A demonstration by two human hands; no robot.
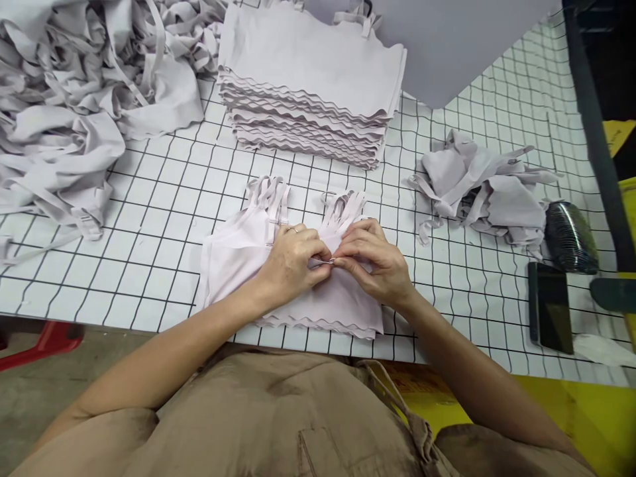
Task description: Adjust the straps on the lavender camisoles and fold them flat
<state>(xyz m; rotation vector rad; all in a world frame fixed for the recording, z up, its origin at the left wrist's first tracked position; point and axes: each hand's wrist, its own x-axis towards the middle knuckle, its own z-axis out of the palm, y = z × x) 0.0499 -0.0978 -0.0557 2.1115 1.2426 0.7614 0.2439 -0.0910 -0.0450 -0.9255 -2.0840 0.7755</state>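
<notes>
A pale lilac strappy camisole [308, 308] lies on a small flat pile of the same garments, its wavy hem towards me and its looped straps [268, 199] at the far side. My left hand [295, 262] is closed at the middle of its top edge, the thumb and index finger pinched together. Facing it, my right hand [372, 258] pinches at the same spot, fingertips almost touching the left ones. A thin pale line, thread or fabric edge, runs between them; I cannot tell which.
Beyond the hands stands a neat stack of camisoles [313, 73]. A loose heap of garments [64, 126] fills the left, and a smaller heap [481, 185] lies right. Near the right edge are a black ribbed object [571, 237] and a phone [550, 308] on the checked tablecloth [163, 258].
</notes>
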